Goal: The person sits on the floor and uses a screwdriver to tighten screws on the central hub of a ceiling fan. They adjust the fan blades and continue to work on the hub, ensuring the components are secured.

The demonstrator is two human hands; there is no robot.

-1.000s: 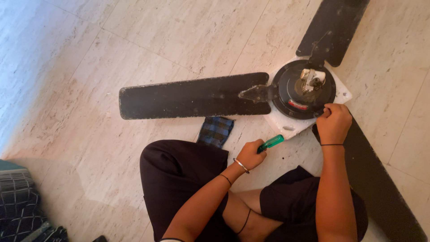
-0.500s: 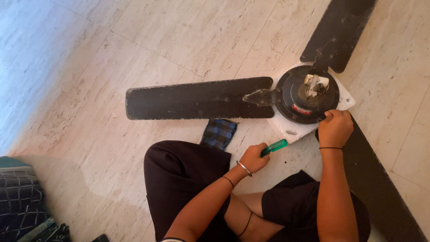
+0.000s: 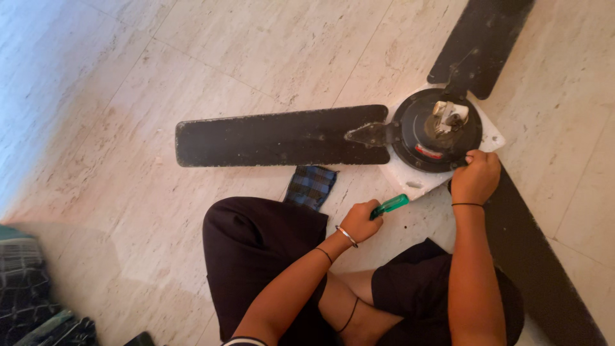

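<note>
left hand (image 3: 360, 221): clenched round the green translucent plastic screwdriver handle (image 3: 391, 205), which sticks out to the right toward the fan; tip not visible
right hand (image 3: 475, 177): fingers curled over the near rim of the round black metal fan motor housing (image 3: 435, 131), gripping it at the edge
fan position: lying flat on the pale marbled tile floor (image 3: 128, 96), far right of the scene, just beyond the person's knees
motor centre: bare metal mounting bracket (image 3: 448, 117) sticking up from the middle of the housing
white sheet (image 3: 400, 173): flat under the housing, corners showing on its near and right sides
left black blade (image 3: 275, 136): long, dusty, runs left from the hub
far black blade (image 3: 480, 41): runs up to the far right edge
near black blade (image 3: 538, 256): runs down to the near right, partly behind the right forearm
checked dark blue cloth (image 3: 311, 186): on the floor near the left blade, touching the dark-trousered knee (image 3: 256, 243)
wrists: metal bangle on the left, thin black band on the right
</note>
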